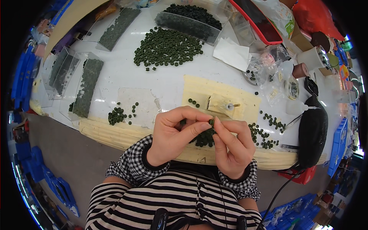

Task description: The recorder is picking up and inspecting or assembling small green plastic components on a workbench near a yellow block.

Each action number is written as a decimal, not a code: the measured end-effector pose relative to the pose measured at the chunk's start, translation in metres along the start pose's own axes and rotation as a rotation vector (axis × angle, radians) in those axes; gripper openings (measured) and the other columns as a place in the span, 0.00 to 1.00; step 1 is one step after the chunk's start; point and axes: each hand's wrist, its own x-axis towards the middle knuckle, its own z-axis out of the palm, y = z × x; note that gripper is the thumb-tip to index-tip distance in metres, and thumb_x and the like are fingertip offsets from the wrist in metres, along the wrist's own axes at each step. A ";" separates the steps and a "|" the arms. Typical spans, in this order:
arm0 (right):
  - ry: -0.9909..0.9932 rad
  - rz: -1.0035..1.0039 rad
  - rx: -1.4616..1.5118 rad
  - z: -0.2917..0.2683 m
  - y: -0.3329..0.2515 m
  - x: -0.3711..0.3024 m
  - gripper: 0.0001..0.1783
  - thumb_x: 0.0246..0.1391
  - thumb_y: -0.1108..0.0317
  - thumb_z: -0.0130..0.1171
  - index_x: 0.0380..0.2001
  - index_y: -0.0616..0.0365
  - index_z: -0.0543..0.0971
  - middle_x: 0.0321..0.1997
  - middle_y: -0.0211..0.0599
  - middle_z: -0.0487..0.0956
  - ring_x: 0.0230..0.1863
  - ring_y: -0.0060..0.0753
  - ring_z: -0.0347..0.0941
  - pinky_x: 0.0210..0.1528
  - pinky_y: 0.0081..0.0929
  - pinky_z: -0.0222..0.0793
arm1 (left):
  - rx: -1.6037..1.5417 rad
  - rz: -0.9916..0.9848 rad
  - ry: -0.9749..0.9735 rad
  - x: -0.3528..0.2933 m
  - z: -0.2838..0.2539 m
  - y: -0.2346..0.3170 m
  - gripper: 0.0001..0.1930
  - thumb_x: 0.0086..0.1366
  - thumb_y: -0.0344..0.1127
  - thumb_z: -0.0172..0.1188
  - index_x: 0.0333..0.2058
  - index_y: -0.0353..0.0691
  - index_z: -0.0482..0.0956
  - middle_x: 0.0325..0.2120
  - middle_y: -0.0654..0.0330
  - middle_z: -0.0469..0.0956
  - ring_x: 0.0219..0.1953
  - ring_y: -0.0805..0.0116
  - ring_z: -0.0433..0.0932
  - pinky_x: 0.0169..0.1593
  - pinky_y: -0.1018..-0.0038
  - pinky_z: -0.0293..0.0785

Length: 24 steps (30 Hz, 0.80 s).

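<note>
Near the table's front edge my left hand (174, 134) and my right hand (234, 143) meet, fingertips pinched on one small dark green round part (211, 122). Beneath them lies a pile of similar green parts (205, 138), partly covered by my fingers. Just beyond my hands, a taped block with a small metal pin (231, 106) sits on a yellow taped patch (195, 86). A few green parts (193, 102) lie left of that block. Smaller groups of green parts rest to the left (117, 115) and right (264, 134) of my hands.
A large heap of green parts (166, 46) lies farther back. Clear bins (87, 88) with green pieces stand left, another bin (188, 27) behind. White tissue (232, 53), a red-cased phone (260, 23), plastic bags (272, 65) and a black padded object (313, 132) occupy the right.
</note>
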 end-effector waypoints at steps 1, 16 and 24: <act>-0.002 0.000 0.009 0.000 0.000 0.000 0.20 0.42 0.82 0.65 0.43 0.62 0.82 0.35 0.38 0.78 0.32 0.34 0.74 0.33 0.25 0.70 | 0.018 0.035 -0.006 0.000 0.000 -0.001 0.08 0.59 0.20 0.63 0.38 0.33 0.82 0.28 0.67 0.78 0.23 0.88 0.63 0.26 0.88 0.58; -0.064 0.109 0.129 -0.004 -0.002 -0.001 0.20 0.45 0.82 0.64 0.45 0.62 0.82 0.34 0.38 0.78 0.32 0.33 0.73 0.34 0.23 0.68 | 0.139 0.154 -0.030 0.001 -0.004 -0.005 0.11 0.56 0.18 0.63 0.39 0.35 0.84 0.32 0.61 0.81 0.23 0.87 0.65 0.25 0.88 0.58; -0.007 0.159 0.203 -0.006 0.002 -0.005 0.19 0.45 0.82 0.63 0.44 0.61 0.82 0.34 0.37 0.78 0.32 0.32 0.72 0.34 0.23 0.68 | 0.121 0.109 -0.017 0.000 -0.003 -0.003 0.08 0.57 0.21 0.64 0.37 0.33 0.83 0.30 0.66 0.79 0.21 0.87 0.59 0.24 0.88 0.55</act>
